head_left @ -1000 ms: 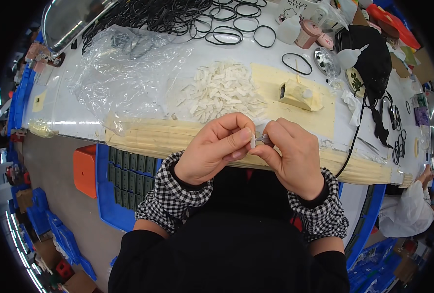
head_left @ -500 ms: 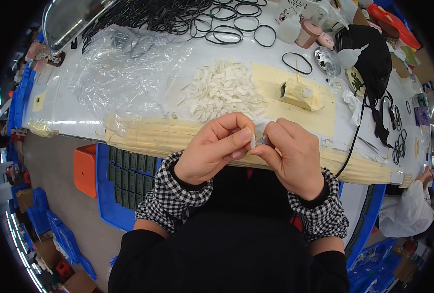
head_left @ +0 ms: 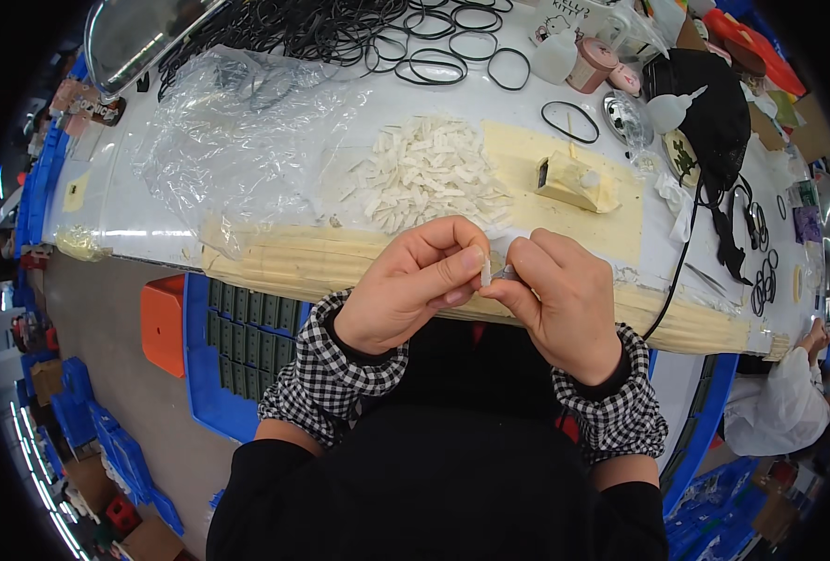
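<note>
Just above the near edge of the table, my left hand (head_left: 413, 282) pinches a small white strip (head_left: 486, 272) upright between thumb and fingers. My right hand (head_left: 565, 297) faces it, thumb and forefinger closed on a small thin grey piece (head_left: 505, 272) whose kind I cannot make out. The tip of that piece lies close against the white strip; whether they touch is too small to tell. Beyond my hands lies a loose pile of similar white strips (head_left: 429, 173) on the white table (head_left: 527, 98).
A crumpled clear plastic bag (head_left: 237, 140) lies left of the pile. To its right, a yellowish block (head_left: 576, 182) sits on a tan sheet (head_left: 513, 150). Black rubber rings (head_left: 431, 70) spread at the back, tweezers (head_left: 705, 275) at right. Below stands a blue crate (head_left: 214, 393) with dark green parts.
My right hand has shifted very slightly to the right, so the gap between both hands' fingertips is a touch wider. My left hand stays nearly still with the white strip.
</note>
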`<state>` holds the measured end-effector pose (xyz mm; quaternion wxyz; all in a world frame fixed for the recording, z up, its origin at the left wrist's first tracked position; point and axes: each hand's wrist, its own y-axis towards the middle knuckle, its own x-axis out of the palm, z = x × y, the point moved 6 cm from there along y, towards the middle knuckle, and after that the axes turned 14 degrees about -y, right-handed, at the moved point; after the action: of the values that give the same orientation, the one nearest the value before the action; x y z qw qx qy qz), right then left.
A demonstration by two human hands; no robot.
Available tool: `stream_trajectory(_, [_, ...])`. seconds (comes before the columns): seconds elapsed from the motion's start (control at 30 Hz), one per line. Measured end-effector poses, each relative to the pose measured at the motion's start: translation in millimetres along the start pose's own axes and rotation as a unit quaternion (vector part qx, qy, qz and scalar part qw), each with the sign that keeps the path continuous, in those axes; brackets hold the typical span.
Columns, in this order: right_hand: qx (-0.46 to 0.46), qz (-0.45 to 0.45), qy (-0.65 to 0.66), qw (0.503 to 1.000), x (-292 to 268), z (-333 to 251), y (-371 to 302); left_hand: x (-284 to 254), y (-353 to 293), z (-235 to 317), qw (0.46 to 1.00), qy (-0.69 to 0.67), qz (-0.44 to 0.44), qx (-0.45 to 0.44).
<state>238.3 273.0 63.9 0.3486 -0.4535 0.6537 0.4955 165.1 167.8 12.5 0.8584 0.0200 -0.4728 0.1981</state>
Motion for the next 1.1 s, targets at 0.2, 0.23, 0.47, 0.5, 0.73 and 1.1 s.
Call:
stream_trajectory(0.2, [0.002, 0.014, -0.001, 1.0, -2, 1, 2, 0, 0, 0, 1.0, 0.001, -0.001, 0.001])
stream_trajectory(0.23, [0.0, 0.01, -0.005, 1.0, -2, 1, 2, -1, 0, 0, 1.0, 0.003, 0.0, 0.001])
stream_trajectory(0.47, [0.002, 0.009, 0.015, 1.0, 1, 2, 0, 0, 0, 1, 1.0, 0.012, 0.008, 0.003])
stream_trajectory(0.5, [0.004, 0.013, 0.021, 1.0, 1, 2, 0, 0, 0, 1, 1.0, 0.016, 0.007, 0.004])
stream_trajectory(0.73, [-0.002, 0.005, 0.004, 1.0, 1, 1, -1, 1, -2, 1, 0.999, 0.033, 0.015, -0.008])
stream_trajectory(1.1, [0.124, 0.042, 0.046, 0.99, 6, 42, -20, -25, -6, 20, 0.989, -0.034, 0.114, 0.088])
